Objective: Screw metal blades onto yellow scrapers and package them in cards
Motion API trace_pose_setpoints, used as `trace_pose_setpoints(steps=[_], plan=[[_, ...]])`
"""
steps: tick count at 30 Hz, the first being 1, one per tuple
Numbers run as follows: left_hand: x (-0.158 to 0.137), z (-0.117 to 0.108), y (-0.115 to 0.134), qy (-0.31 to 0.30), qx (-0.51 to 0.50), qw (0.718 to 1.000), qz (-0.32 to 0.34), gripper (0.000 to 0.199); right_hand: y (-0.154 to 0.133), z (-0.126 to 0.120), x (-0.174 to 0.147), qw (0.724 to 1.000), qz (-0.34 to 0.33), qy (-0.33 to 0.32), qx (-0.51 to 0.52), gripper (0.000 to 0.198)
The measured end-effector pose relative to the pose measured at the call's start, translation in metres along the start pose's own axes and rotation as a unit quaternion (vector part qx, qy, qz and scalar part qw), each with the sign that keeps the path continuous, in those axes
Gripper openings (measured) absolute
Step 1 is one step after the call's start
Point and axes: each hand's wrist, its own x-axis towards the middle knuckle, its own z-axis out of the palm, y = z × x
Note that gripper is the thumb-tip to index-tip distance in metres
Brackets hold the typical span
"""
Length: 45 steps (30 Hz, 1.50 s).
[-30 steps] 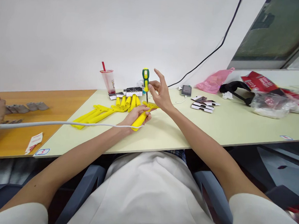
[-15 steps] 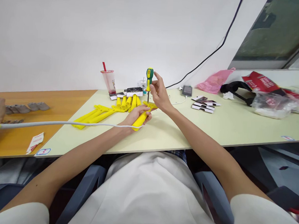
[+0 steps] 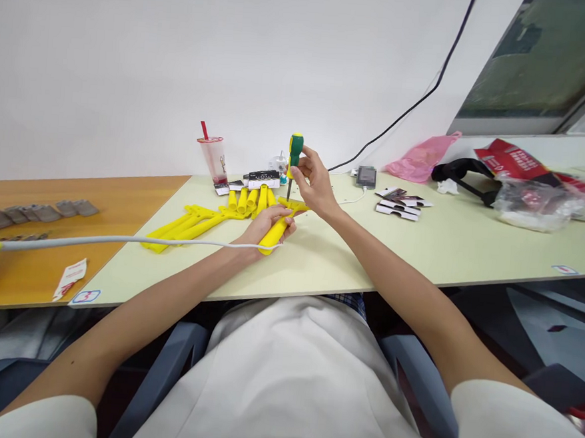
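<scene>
The left hand (image 3: 265,225) grips a yellow part (image 3: 274,234) flat on the table (image 3: 421,248). Just right and above, the right hand (image 3: 312,184) pinches an upright screwdriver (image 3: 294,154), tip on the part. The tip could slip if tilted. The screw itself is too small to see.

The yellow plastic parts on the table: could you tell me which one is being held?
The yellow part nearest the person, gripped by the left hand under the screwdriver; the other yellow parts lie untouched behind.

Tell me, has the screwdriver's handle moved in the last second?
Yes. The screwdriver handle has swung right, away from the plastic cup, and the right hand has closed its fingers on it.
</scene>
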Motion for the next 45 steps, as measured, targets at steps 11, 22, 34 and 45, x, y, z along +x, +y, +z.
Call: trace_pose_setpoints(steps=[11,22,34,45], plan=[[0.000,0.000,-0.001,0.018,0.005,1.000,-0.004,0.026,-0.008,0.000,0.001,0.998,0.036,0.026,-0.032,0.073],[0.001,0.001,0.001,0.019,0.016,1.000,0.004,0.028,-0.006,0.004,-0.001,0.998,0.028,-0.007,0.056,0.077],[0.003,0.001,-0.002,0.024,0.016,1.000,0.001,0.026,-0.013,0.008,-0.001,0.996,0.052,-0.031,0.070,0.085],[0.001,0.001,-0.003,0.031,0.021,0.999,0.010,0.027,-0.017,0.004,-0.001,0.995,0.054,-0.022,0.082,0.052]])
